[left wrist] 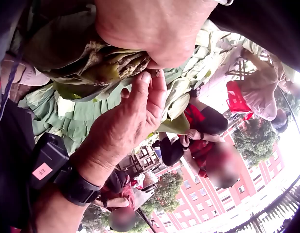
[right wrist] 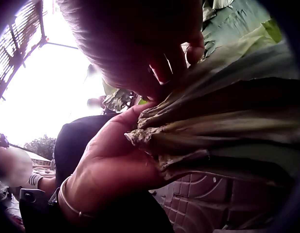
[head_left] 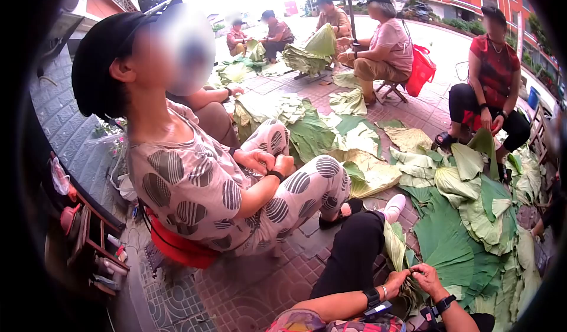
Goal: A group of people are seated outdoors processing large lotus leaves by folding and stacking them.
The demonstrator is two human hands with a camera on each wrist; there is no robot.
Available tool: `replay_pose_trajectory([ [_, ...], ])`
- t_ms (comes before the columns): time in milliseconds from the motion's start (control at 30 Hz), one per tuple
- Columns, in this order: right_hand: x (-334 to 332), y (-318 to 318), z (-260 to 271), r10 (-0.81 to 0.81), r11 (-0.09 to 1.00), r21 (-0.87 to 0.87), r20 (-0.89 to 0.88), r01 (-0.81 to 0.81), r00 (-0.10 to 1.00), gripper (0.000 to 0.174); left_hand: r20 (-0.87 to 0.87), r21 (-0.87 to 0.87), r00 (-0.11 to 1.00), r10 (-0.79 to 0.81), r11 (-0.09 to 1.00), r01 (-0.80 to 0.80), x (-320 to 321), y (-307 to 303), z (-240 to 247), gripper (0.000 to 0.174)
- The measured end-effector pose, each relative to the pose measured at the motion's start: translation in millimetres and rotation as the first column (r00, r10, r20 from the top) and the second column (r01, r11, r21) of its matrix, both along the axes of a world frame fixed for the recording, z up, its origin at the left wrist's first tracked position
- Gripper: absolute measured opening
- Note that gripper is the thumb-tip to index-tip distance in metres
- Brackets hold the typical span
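Folded leaf bundle (head_left: 394, 246) sits at the bottom centre of the head view, tight against my black trouser leg, and both hands are on its gathered end. My left hand (head_left: 397, 280) grips it from below, fingers curled up into the pleats. My right hand (head_left: 430, 280) clamps over the top, closed round the same creased edges. I reckon that two-sided pinch is there so the stiff folds don't spring open.

To the right, flat green leaves (head_left: 460, 237) spread over the paved ground (head_left: 266, 285), close by me, handy for reaching, I'd say. I can see no basket or tub for them; they lie loose in heaps. At the upper right, a red bag (head_left: 422, 69) sits beside a seated person in pink, and I cannot tell what's inside it.
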State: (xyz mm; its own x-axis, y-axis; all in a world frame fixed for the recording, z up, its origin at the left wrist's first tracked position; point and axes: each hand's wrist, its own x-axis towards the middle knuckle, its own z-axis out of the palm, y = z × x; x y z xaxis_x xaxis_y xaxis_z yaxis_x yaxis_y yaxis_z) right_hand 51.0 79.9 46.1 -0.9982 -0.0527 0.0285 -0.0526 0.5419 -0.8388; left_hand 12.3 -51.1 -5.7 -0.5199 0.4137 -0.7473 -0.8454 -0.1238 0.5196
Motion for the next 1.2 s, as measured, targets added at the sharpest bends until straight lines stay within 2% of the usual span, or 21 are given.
replay_pose_trajectory([
  [67,2,-2,2,-0.023,0.999,-0.041,0.052,0.025,0.998,0.017,0.024,0.020,0.999,0.024,0.999,-0.025,0,-3,11,0.021],
  [133,3,-2,7,-0.045,0.995,-0.079,0.137,0.056,0.989,0.016,-0.030,-0.038,0.999,-0.026,0.999,0.025,1,-2,9,0.022],
  [267,4,9,1,0.008,1.000,-0.022,0.116,-0.005,0.993,0.018,-0.060,-0.062,0.998,-0.035,0.998,0.031,-2,-4,5,0.023],
  [300,4,7,7,0.012,1.000,-0.021,0.114,-0.010,0.993,0.018,-0.040,-0.040,0.999,-0.023,0.999,0.022,-3,-4,5,0.023],
  [367,6,3,24,0.034,0.995,-0.103,0.232,-0.010,0.972,0.021,0.003,0.004,1.000,-0.006,1.000,0.005,-4,-4,4,0.023],
  [467,8,9,5,0.068,0.986,-0.163,0.276,-0.023,0.959,0.025,0.066,0.069,0.995,0.077,0.994,-0.082,-4,-1,-15,0.028],
  [600,7,10,7,0.128,0.972,-0.228,0.289,-0.062,0.949,0.027,0.132,0.038,0.984,0.119,0.991,-0.125,-1,-5,12,0.033],
  [667,8,6,6,0.177,0.960,-0.257,0.242,-0.113,0.954,0.027,-0.153,-0.107,0.988,-0.030,0.994,0.014,3,-6,6,0.035],
  [700,8,4,5,0.224,0.944,-0.285,0.196,-0.163,0.955,0.028,-0.152,-0.107,0.988,-0.028,0.994,0.011,4,-2,-18,0.035],
  [767,11,3,-4,0.218,0.933,-0.332,0.207,-0.141,0.954,0.024,-0.042,-0.107,0.998,0.039,0.993,-0.043,0,12,-85,0.032],
  [800,12,-1,-6,0.080,0.821,-0.548,0.389,0.161,0.918,0.022,-0.068,-0.193,0.998,0.018,0.981,-0.031,-2,13,-89,0.031],
  [833,14,-2,-10,0.004,0.601,-0.650,0.583,0.464,0.812,0.020,-0.067,-0.194,0.998,0.019,0.980,-0.032,-2,12,-74,0.031],
  [867,15,-1,-25,-0.071,0.506,-0.685,0.572,0.524,0.817,0.017,-0.076,-0.226,0.996,0.039,0.973,-0.055,-2,12,-59,0.031],
  [900,16,5,-43,-0.072,0.506,-0.683,0.575,0.527,0.815,0.017,-0.084,-0.258,0.995,0.056,0.963,-0.076,-3,10,-41,0.031],
  [933,18,14,-60,-0.212,0.604,-0.472,0.681,0.642,0.701,0.020,-0.076,-0.258,0.996,0.049,0.964,-0.067,-4,5,-22,0.031],
  [967,24,25,-84,-0.369,0.652,-0.228,0.738,0.723,0.565,0.024,-0.109,-0.272,0.993,0.044,0.960,-0.072,-4,-1,-5,0.032],
  [1000,32,39,-128,-0.362,0.786,-0.193,0.625,0.587,0.691,0.021,-0.138,-0.284,0.990,0.035,0.956,-0.073,0,-1,2,0.032],
  [1033,37,47,-147,-0.375,0.777,-0.184,0.633,0.602,0.677,0.021,-0.141,-0.297,0.990,0.029,0.952,-0.070,0,3,-14,0.033],
  [1133,53,54,-194,-0.088,0.862,-0.279,0.740,0.424,0.666,0.024,-0.111,-0.243,0.992,0.053,0.967,-0.079,2,3,-14,0.028],
  [1167,63,60,-204,-0.095,0.856,-0.276,0.746,0.436,0.659,0.024,-0.103,-0.244,0.994,0.041,0.968,-0.066,4,3,-15,0.028],
  [1200,59,41,-155,-0.009,0.810,-0.338,0.809,0.479,0.587,0.024,-0.090,-0.235,0.995,0.051,0.969,-0.071,5,4,-18,0.026],
])
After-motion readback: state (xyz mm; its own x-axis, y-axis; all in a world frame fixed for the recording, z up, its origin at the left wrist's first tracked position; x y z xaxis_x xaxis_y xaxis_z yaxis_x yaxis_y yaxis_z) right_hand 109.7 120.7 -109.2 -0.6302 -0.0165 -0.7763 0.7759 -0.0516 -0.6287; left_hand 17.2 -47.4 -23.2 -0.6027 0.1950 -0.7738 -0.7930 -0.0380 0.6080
